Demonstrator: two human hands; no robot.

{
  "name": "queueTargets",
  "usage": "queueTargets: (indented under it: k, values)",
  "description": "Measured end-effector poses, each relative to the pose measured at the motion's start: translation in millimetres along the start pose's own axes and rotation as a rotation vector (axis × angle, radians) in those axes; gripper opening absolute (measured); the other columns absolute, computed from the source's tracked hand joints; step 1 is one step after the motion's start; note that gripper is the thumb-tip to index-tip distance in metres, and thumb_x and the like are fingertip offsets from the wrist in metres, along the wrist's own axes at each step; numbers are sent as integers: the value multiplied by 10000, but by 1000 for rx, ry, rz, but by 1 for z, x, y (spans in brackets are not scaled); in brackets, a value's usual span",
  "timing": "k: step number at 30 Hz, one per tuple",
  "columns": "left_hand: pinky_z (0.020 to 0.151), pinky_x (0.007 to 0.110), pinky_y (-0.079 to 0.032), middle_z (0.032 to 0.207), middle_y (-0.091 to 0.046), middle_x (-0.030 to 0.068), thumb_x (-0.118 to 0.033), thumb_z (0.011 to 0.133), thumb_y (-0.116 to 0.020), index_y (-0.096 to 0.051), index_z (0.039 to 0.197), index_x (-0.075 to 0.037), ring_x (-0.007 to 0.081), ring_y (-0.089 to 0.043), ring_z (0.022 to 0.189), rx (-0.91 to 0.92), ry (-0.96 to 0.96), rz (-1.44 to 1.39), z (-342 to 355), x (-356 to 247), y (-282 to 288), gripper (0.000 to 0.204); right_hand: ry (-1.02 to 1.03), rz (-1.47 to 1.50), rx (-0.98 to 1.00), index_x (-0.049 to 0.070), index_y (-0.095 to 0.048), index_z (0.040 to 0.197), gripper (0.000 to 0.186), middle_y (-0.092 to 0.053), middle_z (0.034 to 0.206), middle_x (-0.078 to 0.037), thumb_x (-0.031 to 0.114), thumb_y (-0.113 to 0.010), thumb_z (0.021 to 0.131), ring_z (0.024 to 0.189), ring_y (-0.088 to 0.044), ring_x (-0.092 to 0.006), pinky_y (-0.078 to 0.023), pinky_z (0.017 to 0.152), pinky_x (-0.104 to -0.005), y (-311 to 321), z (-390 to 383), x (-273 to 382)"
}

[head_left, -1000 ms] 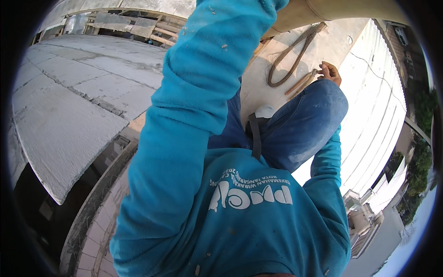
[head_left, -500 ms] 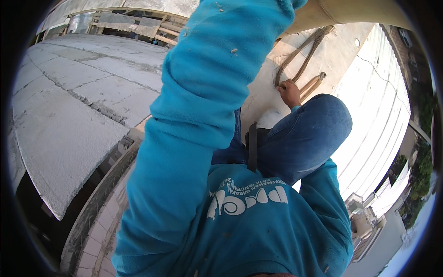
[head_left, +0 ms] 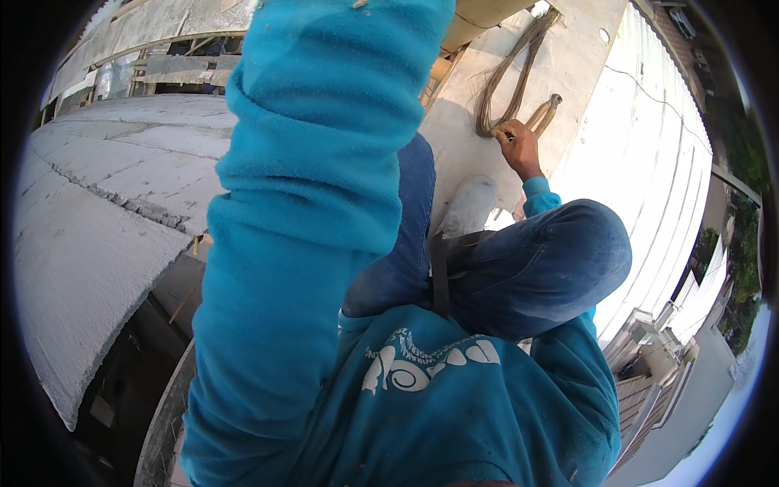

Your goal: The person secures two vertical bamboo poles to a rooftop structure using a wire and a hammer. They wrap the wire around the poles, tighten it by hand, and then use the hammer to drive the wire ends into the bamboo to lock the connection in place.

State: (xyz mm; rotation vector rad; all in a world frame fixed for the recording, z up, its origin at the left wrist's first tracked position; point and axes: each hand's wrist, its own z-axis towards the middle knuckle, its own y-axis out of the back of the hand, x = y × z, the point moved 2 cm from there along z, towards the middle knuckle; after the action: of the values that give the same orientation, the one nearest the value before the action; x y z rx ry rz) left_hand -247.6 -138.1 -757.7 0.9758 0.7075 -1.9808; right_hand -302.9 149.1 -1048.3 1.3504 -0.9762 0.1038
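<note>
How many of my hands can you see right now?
1: the right hand is down on the concrete slab, beside the looped wire. The left hand is out of view past the raised sleeve.

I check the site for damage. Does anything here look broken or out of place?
Yes. The grey slab on the left has a rough crack across it. By the right hand, a loose bundle of wire lies beside a wooden-handled tool.

Our right hand (head_left: 519, 148) reaches toward the upper right, fingers curled shut; our left arm (head_left: 324, 187) rises out the top, hand unseen.
</note>
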Motion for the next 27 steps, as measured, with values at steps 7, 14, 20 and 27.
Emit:
queueTargets:
  k: [7,14,20,27]
  values:
    - [969,412,-443,1204,-590,216,-292,841,-707,-557,1143,50,301,-570,1128,-103,9,28,-9,0,6,480,-148,44,46,37,-725,862,139,-710,897,-127,163,-704,809,780,-665,-278,-516,699,-364,19,0,2]
    - [978,419,-438,1216,-584,224,-284,842,-705,-556,1144,49,309,-565,1141,-546,329,325,-73,37,7,474,-348,491,115,22,-643,867,138,-636,729,-44,150,-693,863,571,-595,-118,-479,528,-275,28,8,-4]
    - [1071,459,-335,1309,-482,294,-290,836,-655,-510,1229,71,386,-431,1266,-263,1016,173,-210,122,-14,552,-389,755,31,34,-601,902,119,-591,777,-47,133,-666,894,667,-590,-133,-506,592,-281,49,5,15]
    - [753,312,-477,1064,-668,129,-435,787,-736,-610,1192,39,204,-633,908,214,1366,-197,-276,144,-31,636,-372,893,-54,8,-594,967,148,-601,787,-46,127,-656,907,655,-582,-132,-485,584,-252,51,-2,4]
